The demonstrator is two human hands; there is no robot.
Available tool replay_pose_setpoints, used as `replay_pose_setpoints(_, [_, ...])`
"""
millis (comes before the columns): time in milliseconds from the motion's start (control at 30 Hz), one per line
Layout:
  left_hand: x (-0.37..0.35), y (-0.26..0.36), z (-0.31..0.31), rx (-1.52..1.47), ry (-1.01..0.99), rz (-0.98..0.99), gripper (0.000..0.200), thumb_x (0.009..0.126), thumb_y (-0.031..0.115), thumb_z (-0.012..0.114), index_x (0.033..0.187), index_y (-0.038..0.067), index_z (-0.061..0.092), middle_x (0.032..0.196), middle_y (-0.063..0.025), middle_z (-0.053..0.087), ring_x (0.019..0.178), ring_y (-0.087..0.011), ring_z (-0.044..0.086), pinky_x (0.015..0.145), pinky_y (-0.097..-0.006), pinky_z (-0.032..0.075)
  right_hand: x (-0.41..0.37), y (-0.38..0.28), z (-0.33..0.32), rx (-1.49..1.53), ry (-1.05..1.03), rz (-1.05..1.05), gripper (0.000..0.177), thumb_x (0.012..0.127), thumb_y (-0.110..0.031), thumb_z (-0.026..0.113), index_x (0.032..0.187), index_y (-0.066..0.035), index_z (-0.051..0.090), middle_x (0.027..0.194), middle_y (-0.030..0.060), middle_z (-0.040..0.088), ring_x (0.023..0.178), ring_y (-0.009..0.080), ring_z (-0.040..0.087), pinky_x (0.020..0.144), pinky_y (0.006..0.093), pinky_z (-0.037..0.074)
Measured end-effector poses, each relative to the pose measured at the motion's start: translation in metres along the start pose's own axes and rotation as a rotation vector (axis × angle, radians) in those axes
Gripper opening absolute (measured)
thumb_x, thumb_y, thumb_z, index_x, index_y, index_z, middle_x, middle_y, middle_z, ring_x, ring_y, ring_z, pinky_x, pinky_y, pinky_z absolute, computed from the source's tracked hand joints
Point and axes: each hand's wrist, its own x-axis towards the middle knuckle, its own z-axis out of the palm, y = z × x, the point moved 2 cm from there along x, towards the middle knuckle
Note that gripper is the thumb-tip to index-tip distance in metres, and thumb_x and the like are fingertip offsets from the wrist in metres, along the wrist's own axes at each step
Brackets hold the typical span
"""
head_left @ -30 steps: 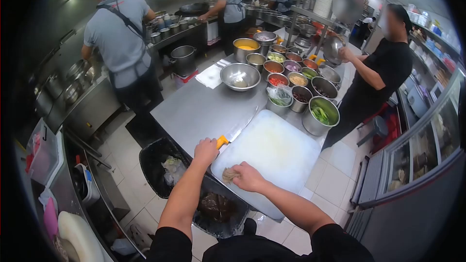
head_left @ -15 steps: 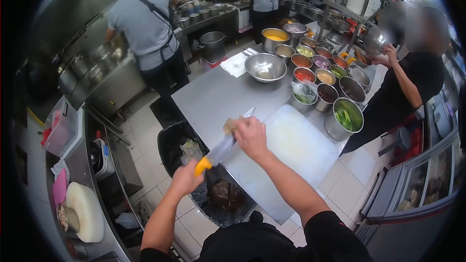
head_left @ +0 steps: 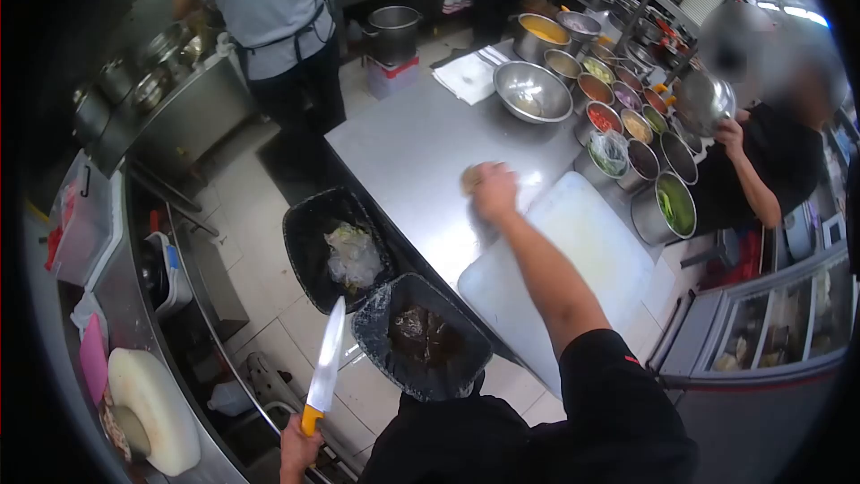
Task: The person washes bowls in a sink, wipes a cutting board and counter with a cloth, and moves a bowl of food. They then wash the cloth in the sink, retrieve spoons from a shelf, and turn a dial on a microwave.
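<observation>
My left hand (head_left: 298,451) is low at the bottom left, gripping the yellow handle of a large knife (head_left: 324,369) whose blade points up over the floor beside the bins. My right hand (head_left: 493,192) is stretched out over the steel table (head_left: 412,152), closed on a brownish cloth (head_left: 469,179) pressed to the tabletop, just left of the white cutting board (head_left: 573,260).
Two black-lined bins (head_left: 421,341) stand on the floor by the table's near edge. Steel bowls and pots of ingredients (head_left: 627,125) crowd the table's far right. A person in black (head_left: 770,170) holds a steel bowl there; a person in grey (head_left: 269,9) works at the left counter.
My left hand has drawn the knife away from the board, down to the lower left. My right hand has carried the cloth from the knife blade onto the bare tabletop.
</observation>
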Motion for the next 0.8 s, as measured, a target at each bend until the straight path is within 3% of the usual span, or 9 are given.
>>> replay_pose_setpoints(100, [0.032,-0.047,0.004,0.008,0.037,0.016,0.029,0.073,0.014,0.069,0.094,0.000,0.055,0.078,-0.0205,0.064,0.075,-0.0375,0.065,0.068,-0.0433,0.050,-0.090,-0.104,-0.012,0.097,-0.256,-0.208,0.047,0.073,-0.013,0.068,0.116,-0.003,0.053,0.110,0.0246,0.051,0.097,0.0405,0.053,0.081,0.0509,0.048])
replay_pose_setpoints(133, [0.051,-0.071,0.012,-0.105,-0.032,-0.079,0.028,0.073,0.013,0.068,0.094,0.000,0.054,0.079,-0.0207,0.063,0.075,-0.0370,0.064,0.068,-0.0428,0.050,-0.117,-0.125,0.003,0.084,-0.276,-0.271,0.040,0.075,-0.013,0.066,0.113,-0.005,0.056,0.108,0.0244,0.051,0.095,0.0415,0.052,0.082,0.0525,0.047])
replay_pose_setpoints(200, [0.071,-0.075,0.008,-0.111,-0.041,-0.108,0.027,0.073,0.013,0.068,0.093,0.000,0.054,0.079,-0.0213,0.063,0.076,-0.0376,0.064,0.068,-0.0426,0.050,-0.151,-0.146,0.000,0.478,-0.382,-0.333,0.029,0.073,-0.013,0.066,0.101,-0.011,0.061,0.100,0.0232,0.053,0.093,0.0417,0.052,0.080,0.0514,0.047])
replay_pose_setpoints(367, [0.088,-0.074,-0.006,-0.017,-0.020,0.063,0.028,0.073,0.013,0.068,0.090,-0.002,0.053,0.079,-0.0216,0.063,0.075,-0.0380,0.064,0.068,-0.0429,0.050,-0.075,-0.070,-0.061,0.191,0.012,-0.232,0.020,0.079,-0.016,0.059,0.098,-0.010,0.060,0.095,0.0171,0.055,0.094,0.0357,0.054,0.082,0.0487,0.043])
replay_pose_setpoints(500, [0.067,-0.063,-0.016,-0.013,-0.103,-0.041,0.028,0.074,0.011,0.063,0.098,-0.001,0.055,0.084,-0.0201,0.062,0.078,-0.0322,0.062,0.074,-0.0399,0.049,-0.018,0.030,-0.065,-0.267,-0.159,0.003,0.027,0.088,-0.025,0.056,0.109,-0.009,0.061,0.113,0.0174,0.059,0.108,0.0318,0.056,0.094,0.0481,0.039])
replay_pose_setpoints(533, [0.064,-0.067,-0.013,-0.013,-0.064,0.057,0.029,0.072,0.009,0.063,0.098,0.000,0.055,0.079,-0.0172,0.061,0.071,-0.0282,0.062,0.068,-0.0393,0.050,-0.018,0.027,-0.062,-0.291,-0.183,0.028,0.029,0.088,-0.024,0.055,0.111,-0.008,0.059,0.114,0.0175,0.059,0.108,0.0314,0.057,0.094,0.0463,0.041])
replay_pose_setpoints(633, [0.050,-0.066,-0.014,-0.233,-0.159,-0.162,0.026,0.072,0.005,0.062,0.096,0.001,0.053,0.071,-0.0095,0.055,0.056,-0.0171,0.056,0.050,-0.0331,0.047,-0.036,-0.008,-0.048,-0.352,-0.259,0.003,0.034,0.087,-0.022,0.054,0.115,-0.004,0.055,0.112,0.0197,0.060,0.106,0.0312,0.060,0.091,0.0428,0.046])
replay_pose_setpoints(767, [0.065,-0.089,-0.007,-0.237,-0.131,-0.072,0.021,0.075,0.003,0.059,0.093,0.001,0.049,0.067,-0.0073,0.053,0.050,-0.0159,0.053,0.045,-0.0321,0.045,-0.128,-0.106,-0.027,-0.108,-0.335,-0.307,0.031,0.080,-0.017,0.061,0.107,-0.001,0.056,0.090,0.0200,0.064,0.091,0.0351,0.064,0.078,0.0446,0.053])
replay_pose_setpoints(800, [0.069,-0.078,-0.007,-0.254,-0.128,-0.060,0.019,0.075,0.002,0.059,0.091,0.002,0.049,0.065,-0.0063,0.051,0.048,-0.0156,0.052,0.044,-0.0318,0.045,-0.151,-0.137,-0.052,0.053,-0.527,-0.301,0.031,0.080,-0.016,0.059,0.108,-0.002,0.058,0.103,0.0215,0.062,0.096,0.0338,0.064,0.080,0.0451,0.051])
